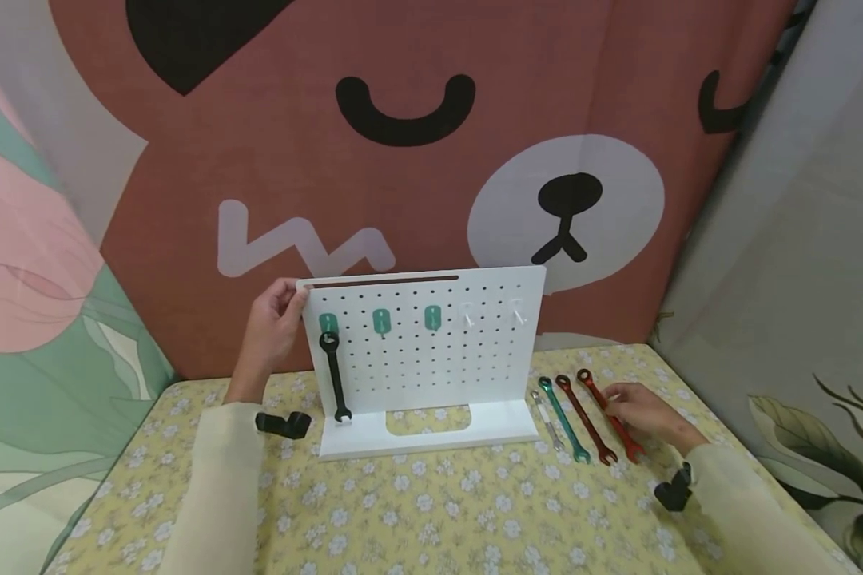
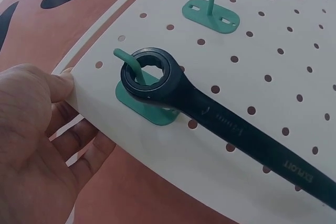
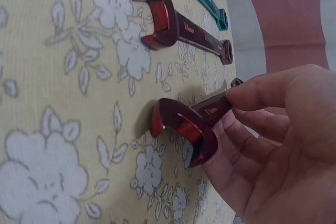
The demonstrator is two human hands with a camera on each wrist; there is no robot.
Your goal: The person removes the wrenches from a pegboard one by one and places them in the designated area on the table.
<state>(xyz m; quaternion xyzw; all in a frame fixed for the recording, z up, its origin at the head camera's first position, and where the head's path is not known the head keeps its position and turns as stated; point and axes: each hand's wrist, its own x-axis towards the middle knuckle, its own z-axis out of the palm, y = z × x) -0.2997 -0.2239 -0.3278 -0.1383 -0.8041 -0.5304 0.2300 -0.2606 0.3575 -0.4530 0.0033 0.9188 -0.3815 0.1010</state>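
Note:
My left hand (image 1: 273, 326) pinches the upper left corner of a white pegboard (image 1: 431, 367), thumb in front and fingers behind. Close by, a black combination wrench (image 1: 336, 375) hangs by its ring end from a green hook (image 2: 127, 61). At the right, my right hand (image 1: 643, 414) holds the outermost red wrench (image 1: 611, 415) by its shank, between thumb and fingers. In the right wrist view its open-end jaw faces the camera, close over the cloth. Beside it lie another red wrench (image 1: 586, 419), a green wrench (image 1: 564, 419) and a small silver wrench (image 1: 546, 419).
Two more green hooks (image 1: 382, 321) and two clear hooks (image 1: 519, 311) sit along the pegboard's upper part. Its white base (image 1: 431, 446) stands on a yellow floral tablecloth (image 1: 417, 519). Behind rises a brown cartoon curtain (image 1: 403, 192); a grey curtain (image 1: 784, 263) hangs at the right.

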